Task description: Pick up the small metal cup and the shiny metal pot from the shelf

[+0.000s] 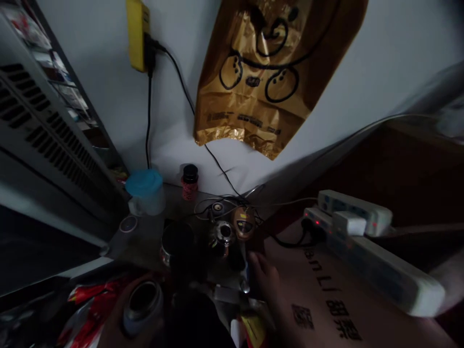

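In the head view, the scene is dim, and the left hand at the bottom edge is closed around a cylindrical container with a metal rim and a dark open mouth. How the fingers wrap it is too dark to tell. The right hand is open with its fingers spread, holding nothing that shows. It lies at the edge of a cardboard box printed with dark characters, just beside a strip of shiny metal.

Two white power strips with red lights lie on the box, a black plug in one of them. On the desk beyond the hands stand a black cup, a small metal pot, a round bronze-coloured object, a blue-lidded plastic cup and a black-capped jar, with thin cables tangled among them.

A gold plastic bag with black drawn loops hangs on the white wall, right of a yellow adapter with a black cord. A grey vented panel stands at left, and a red-and-white packet lies at lower left.
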`<state>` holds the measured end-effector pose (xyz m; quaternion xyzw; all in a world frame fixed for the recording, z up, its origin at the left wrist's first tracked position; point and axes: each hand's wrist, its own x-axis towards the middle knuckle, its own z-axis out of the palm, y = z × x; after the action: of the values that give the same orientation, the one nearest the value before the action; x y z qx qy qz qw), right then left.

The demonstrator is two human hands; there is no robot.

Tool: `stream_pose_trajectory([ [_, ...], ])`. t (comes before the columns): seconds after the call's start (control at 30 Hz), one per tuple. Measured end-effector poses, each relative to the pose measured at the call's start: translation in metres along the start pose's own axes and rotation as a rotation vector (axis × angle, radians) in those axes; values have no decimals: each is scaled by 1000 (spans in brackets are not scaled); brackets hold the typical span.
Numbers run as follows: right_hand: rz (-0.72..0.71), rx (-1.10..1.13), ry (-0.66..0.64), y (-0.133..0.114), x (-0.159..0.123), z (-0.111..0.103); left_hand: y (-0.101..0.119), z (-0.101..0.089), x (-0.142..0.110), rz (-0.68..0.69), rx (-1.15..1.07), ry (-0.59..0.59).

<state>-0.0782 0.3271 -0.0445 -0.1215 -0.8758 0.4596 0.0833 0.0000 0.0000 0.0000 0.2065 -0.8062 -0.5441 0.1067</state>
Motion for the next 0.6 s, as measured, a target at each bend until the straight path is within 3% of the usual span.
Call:
stream_pose_trajectory([
  [0.13,-102,37,40,-21,-20,30,-10,-7,3,-10,-45,55],
  [0.27,-220,135,-183,-47,-43,79,-13,-9,-1,-17,-32,61],
  [0.43,-153,218,-230,-45,-48,139,-26,-10,-10,-62,-110,122],
  [0.6,-143,307,-192,-47,-36,168,-37,-12,-13,-107,-91,153],
])
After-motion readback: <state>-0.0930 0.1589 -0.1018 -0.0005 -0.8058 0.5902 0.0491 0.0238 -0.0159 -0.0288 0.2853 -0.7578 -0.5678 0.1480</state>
